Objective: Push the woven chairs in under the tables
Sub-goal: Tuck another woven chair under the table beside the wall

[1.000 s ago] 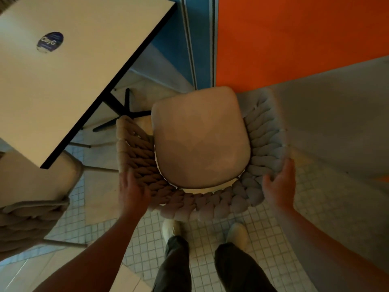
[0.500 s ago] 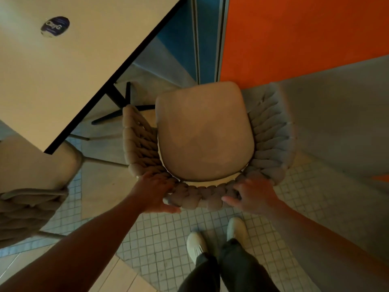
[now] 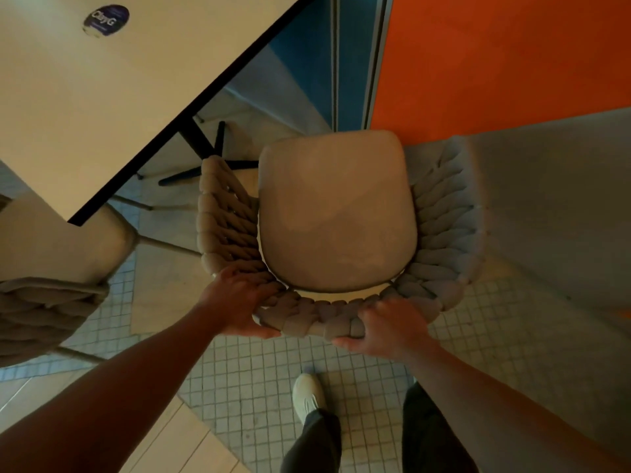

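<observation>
A woven chair (image 3: 336,213) with a beige seat cushion and thick braided backrest stands below me, seen from above. My left hand (image 3: 239,305) grips the back rim on its left side. My right hand (image 3: 392,327) grips the same rim a little to the right of centre. The chair sits to the right of a pale table (image 3: 102,90) with a black edge and black base, and no part of it is under the tabletop. A second woven chair (image 3: 51,302) stands at the far left, its seat partly under the table's near corner.
An orange wall (image 3: 512,56) and a blue panel (image 3: 307,70) rise just beyond the chair. A grey raised surface (image 3: 553,206) lies to the right. My feet (image 3: 309,396) stand on small-tiled floor behind the chair. A round sticker (image 3: 106,19) marks the tabletop.
Both hands moved from the chair's outer sides inward onto the back rim and closed on it. The chair sits slightly farther from me and my feet have shifted right.
</observation>
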